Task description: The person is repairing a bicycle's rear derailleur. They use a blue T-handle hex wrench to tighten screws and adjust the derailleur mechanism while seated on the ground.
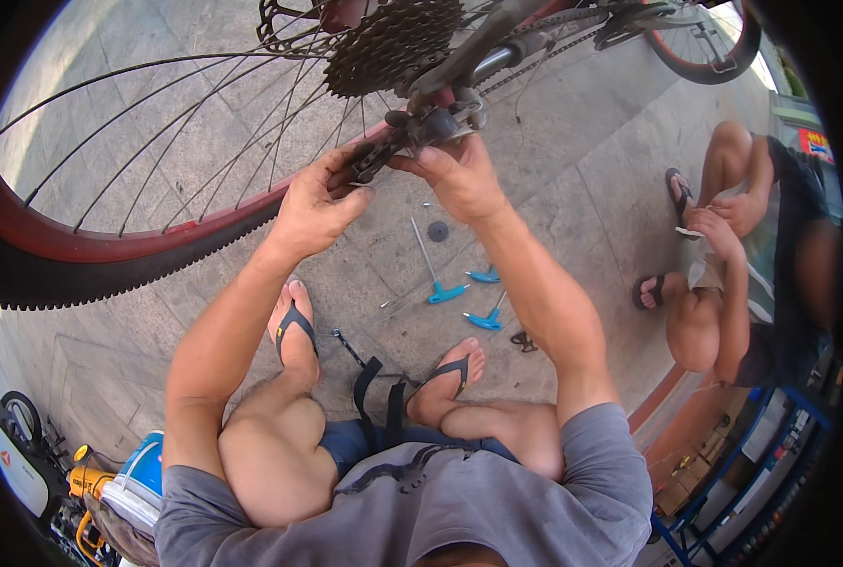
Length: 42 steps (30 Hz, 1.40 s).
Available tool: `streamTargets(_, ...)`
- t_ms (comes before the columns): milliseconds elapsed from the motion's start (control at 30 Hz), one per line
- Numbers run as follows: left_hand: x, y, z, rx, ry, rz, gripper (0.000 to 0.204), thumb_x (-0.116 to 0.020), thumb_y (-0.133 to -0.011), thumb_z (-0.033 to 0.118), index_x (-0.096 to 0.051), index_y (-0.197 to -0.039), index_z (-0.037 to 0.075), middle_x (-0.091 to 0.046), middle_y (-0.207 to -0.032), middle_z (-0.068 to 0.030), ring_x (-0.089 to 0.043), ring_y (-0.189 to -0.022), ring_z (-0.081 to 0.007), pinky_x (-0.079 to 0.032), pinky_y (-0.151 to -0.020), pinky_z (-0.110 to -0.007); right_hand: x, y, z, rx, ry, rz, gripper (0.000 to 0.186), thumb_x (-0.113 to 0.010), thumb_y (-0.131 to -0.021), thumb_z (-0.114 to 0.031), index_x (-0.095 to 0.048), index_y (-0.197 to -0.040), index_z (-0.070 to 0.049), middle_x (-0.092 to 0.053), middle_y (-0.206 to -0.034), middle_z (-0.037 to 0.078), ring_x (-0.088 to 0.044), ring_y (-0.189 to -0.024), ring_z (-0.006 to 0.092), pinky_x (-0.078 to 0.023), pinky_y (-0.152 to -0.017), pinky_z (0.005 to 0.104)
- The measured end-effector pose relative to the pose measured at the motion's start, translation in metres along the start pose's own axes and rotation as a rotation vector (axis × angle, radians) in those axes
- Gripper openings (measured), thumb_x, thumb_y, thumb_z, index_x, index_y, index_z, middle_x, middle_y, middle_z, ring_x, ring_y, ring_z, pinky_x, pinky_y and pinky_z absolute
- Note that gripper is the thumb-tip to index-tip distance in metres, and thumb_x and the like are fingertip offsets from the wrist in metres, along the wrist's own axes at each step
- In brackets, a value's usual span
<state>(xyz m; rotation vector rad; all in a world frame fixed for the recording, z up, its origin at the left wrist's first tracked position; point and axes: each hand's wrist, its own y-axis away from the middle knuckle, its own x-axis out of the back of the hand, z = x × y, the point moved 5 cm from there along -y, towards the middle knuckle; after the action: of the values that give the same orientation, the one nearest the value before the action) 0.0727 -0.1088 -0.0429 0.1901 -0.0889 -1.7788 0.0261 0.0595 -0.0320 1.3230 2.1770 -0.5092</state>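
Both of my hands are raised to the rear derailleur [434, 126] of a bicycle, beneath its cassette [393, 45]. My left hand [319, 206] pinches the lower end of the derailleur's dark cage [372, 161] between thumb and fingers. Close beside it, my right hand [461, 178] grips the derailleur body from below, thumb up against it; its fingertips are partly hidden behind the part. On the ground below lie a dark toothed disc [438, 231], blue T-handle hex keys [445, 293] and a few small metal pieces.
The red-rimmed rear wheel [110, 244] stretches across the upper left. A metal tool [349, 348] and a small dark part [523, 342] lie near my feet. Another person [733, 255] sits at the right, beside a blue rack [723, 491]. A blue-and-white container [140, 472] stands lower left.
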Motion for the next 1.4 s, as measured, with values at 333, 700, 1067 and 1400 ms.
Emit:
streamTargets(333,0.005,-0.006,-0.018,-0.299,-0.496,0.284,0.035,-0.068,-0.086,0.005,-0.064,-0.120,-0.001,-0.072,-0.096,-0.0105,-0.068,-0.088,-0.0116,-0.052,-0.079,-0.029,0.015,-0.007,0.005,0.049,0.076,0.055,0.062,-0.073,-0.080,0.000,-0.044,-0.135,-0.001,-0.058,-0.123,0.008,-0.058,-0.112,0.0181,-0.049,-0.096,0.0351)
streamTargets(700,-0.004,-0.003,-0.003,-0.366,-0.400,0.134,0.041,-0.065,-0.088,0.004,-0.058,-0.128,-0.001,-0.062,-0.125,-0.0152,-0.065,-0.108,-0.0241,-0.052,-0.091,-0.032,0.012,0.004,0.019,-0.054,0.097,-0.009,0.064,-0.075,-0.080,-0.004,-0.043,-0.135,-0.002,-0.057,-0.124,0.011,-0.057,-0.117,0.0234,-0.050,-0.101,0.0425)
streamTargets(1067,-0.001,-0.021,-0.002,-0.353,-0.532,0.106,0.033,-0.059,-0.093,0.003,-0.061,-0.125,0.000,-0.068,-0.110,-0.0121,-0.064,-0.102,-0.0191,-0.048,-0.090,-0.029,0.014,-0.003,-0.010,0.092,0.193,0.077,0.081,-0.038,-0.094,-0.070,-0.037,-0.146,-0.008,-0.046,-0.145,0.010,-0.049,-0.130,0.0251,-0.042,-0.104,0.0505)
streamTargets(1400,0.007,-0.030,-0.025,-0.262,-0.413,0.112,0.020,-0.063,-0.093,0.005,-0.064,-0.112,-0.002,-0.062,-0.086,-0.0013,-0.054,-0.078,-0.0088,-0.046,-0.073,-0.024,0.042,-0.012,-0.019,0.132,0.248,0.184,0.038,-0.042,-0.106,-0.024,-0.057,-0.127,0.004,-0.066,-0.111,0.006,-0.063,-0.098,0.0123,-0.053,-0.085,0.0283)
